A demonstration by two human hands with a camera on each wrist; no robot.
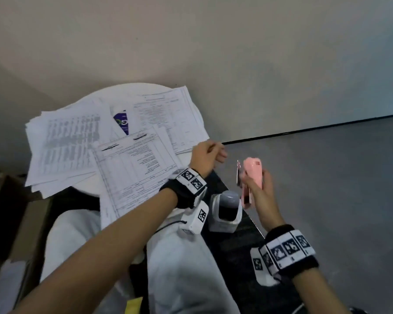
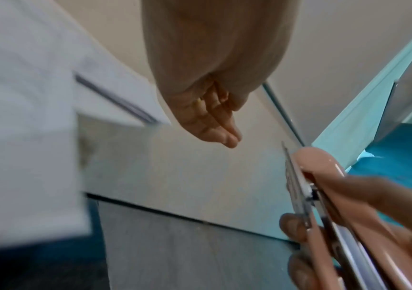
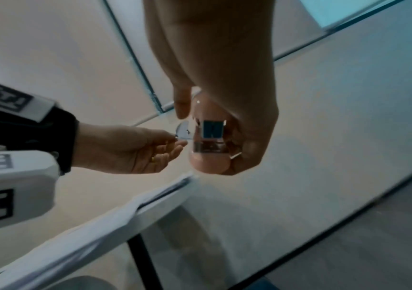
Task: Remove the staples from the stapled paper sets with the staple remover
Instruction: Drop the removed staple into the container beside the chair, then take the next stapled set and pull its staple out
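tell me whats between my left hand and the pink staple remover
Nothing: in the head view a bare gap of grey floor separates the left hand from the pink staple remover, held by the right hand.

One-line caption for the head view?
Right hand grips pink plastic staple remover; left hand hovers beside scattered printed papers.

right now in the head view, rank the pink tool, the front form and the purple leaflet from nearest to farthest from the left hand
From the left hand:
1. pink tool, just right, in the right hand.
2. front form, left, on the table.
3. purple leaflet, far left, under sheets.
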